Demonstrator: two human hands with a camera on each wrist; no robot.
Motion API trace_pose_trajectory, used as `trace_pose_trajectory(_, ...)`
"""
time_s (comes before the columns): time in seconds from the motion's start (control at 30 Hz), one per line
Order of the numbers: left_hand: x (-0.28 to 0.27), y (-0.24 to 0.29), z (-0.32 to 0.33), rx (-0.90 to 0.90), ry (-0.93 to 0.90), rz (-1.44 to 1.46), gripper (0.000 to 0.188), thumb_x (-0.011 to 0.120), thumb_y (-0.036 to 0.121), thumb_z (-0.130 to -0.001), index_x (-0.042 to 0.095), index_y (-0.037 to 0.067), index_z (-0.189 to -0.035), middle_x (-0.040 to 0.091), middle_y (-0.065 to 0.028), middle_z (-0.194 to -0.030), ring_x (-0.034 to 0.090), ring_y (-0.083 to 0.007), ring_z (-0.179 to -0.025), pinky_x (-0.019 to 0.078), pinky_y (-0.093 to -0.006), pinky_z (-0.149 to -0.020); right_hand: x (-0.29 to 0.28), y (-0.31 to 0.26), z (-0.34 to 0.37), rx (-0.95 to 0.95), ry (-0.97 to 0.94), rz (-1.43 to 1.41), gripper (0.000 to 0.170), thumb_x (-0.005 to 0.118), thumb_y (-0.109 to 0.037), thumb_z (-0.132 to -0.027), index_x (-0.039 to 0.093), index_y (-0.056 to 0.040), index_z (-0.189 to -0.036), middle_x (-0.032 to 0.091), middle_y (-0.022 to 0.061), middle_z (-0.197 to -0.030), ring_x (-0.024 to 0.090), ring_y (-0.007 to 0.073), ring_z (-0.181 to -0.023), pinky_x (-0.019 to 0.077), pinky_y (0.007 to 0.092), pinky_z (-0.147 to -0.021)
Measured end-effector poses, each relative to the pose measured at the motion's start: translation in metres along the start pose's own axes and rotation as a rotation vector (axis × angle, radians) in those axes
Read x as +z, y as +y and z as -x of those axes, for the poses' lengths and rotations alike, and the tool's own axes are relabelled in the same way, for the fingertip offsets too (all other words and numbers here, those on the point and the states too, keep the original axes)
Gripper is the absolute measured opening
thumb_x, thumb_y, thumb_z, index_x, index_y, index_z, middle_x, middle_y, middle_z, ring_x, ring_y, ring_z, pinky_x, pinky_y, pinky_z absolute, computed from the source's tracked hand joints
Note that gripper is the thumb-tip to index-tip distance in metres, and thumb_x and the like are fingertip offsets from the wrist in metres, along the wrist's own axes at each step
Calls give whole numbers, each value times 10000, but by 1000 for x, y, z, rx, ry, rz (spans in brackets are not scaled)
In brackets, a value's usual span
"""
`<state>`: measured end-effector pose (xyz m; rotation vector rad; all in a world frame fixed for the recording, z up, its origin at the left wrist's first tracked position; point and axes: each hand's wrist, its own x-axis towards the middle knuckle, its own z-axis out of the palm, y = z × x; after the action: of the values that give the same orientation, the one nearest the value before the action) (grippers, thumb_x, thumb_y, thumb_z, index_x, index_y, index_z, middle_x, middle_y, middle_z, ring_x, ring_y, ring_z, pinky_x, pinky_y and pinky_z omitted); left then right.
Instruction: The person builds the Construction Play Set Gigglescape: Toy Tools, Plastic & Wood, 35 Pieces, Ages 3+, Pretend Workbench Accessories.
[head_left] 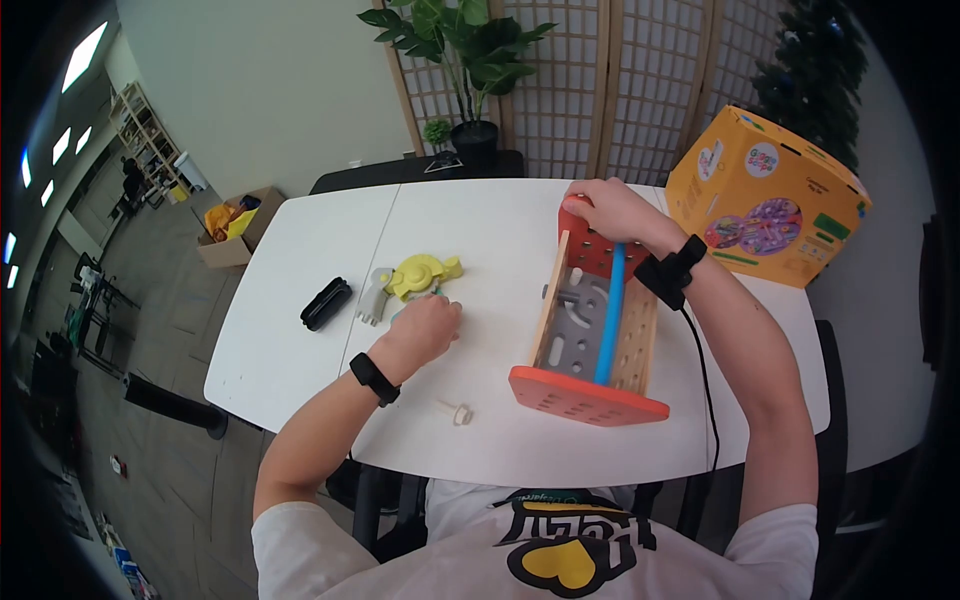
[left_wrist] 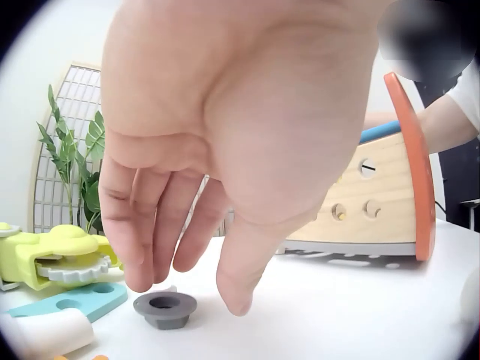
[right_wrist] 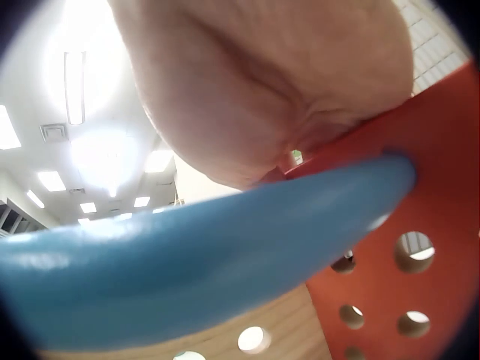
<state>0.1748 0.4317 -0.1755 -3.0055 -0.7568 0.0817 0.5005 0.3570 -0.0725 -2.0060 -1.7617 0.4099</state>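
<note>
Left hand point(head_left: 425, 328), fingers and thumb apart, has the grey flanged nut point(left_wrist: 165, 309) at seven o'clock in its wrist view: likely light, rigid; pinch its rim. Right hand point(head_left: 612, 210) grips the toy toolbox point(head_left: 590, 398) at twelve.

Free table point(head_left: 490, 320) runs between the left hand point(head_left: 428, 328) and the toolbox point(head_left: 578, 328), with a bolt point(head_left: 462, 414) at its near left; the blue handle point(head_left: 611, 315) bars the toolbox's middle, the right hand point(head_left: 622, 213) its far end

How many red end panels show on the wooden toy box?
2: the far panel, gripped by the right hand, and the near panel, at the opposite end.
</note>
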Motion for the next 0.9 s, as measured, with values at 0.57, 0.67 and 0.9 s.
trace_pose_trajectory(0.57, -97, 33, 6, -7, 205, 837, 235, 874, 94, -806, 732, 5, -971, 661, -27, -788, 627, -94, -739, 535, -249, -702, 15, -49, 115, -594, 219, 83, 379, 778, -148, -854, 660, -27, -1193, 675, 129, -1120, 687, 298, -993, 584, 360, -842)
trace_pose_trajectory(0.67, -114, 53, -4, 27, 248, 1102, 307, 903, 144, -797, 720, 17, -1008, 613, 19, -789, 548, -46, -716, 500, -226, -669, 20, -62, 123, -691, 251, 106, 360, 808, -167, -841, 672, -30, -1144, 676, 96, -1078, 697, 269, -899, 600, 345, -735)
trace_pose_trajectory(0.9, -121, 74, -23, 168, 198, 1462, 286, 855, 58, -839, 681, -11, -1056, 684, -30, -917, 654, -67, -830, 563, -213, -755, 23, -62, 132, -648, 439, -61, 271, 772, -86, -855, 666, -11, -1093, 666, 85, -1005, 703, 227, -829, 592, 311, -672)
